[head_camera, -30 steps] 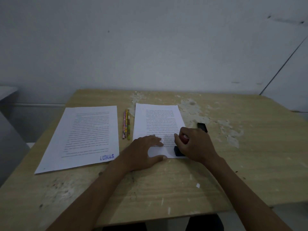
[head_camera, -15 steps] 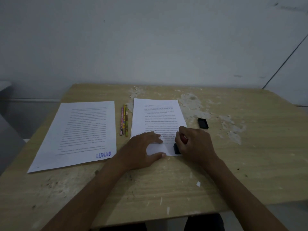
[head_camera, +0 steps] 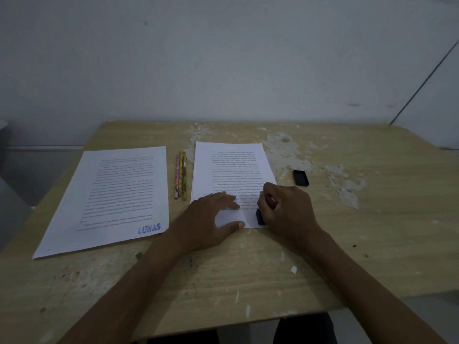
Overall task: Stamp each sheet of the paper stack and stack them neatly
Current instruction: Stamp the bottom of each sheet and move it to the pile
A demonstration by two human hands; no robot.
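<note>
White sheets lie in two places on the table point(head_camera: 372, 244). The left sheet point(head_camera: 111, 194) already carries a blue "LUNAS" mark point(head_camera: 149, 228) at its near right corner, so that much seems done. The stack point(head_camera: 231, 165) sits to its right, past the pencils point(head_camera: 180, 175), and its top sheet is being stamped now. The right hand point(head_camera: 285, 209) grips the stamp point(head_camera: 263, 212), fingers curled round its red handle, its black base down on the stack's near right corner. The left hand point(head_camera: 211, 219) presses flat on the stack's near edge, fingers straight, gripping nothing. How many sheets remain I cannot tell. No container shows, only a small black cap point(head_camera: 300, 178) lying apart on the table, right of the stack.
</note>
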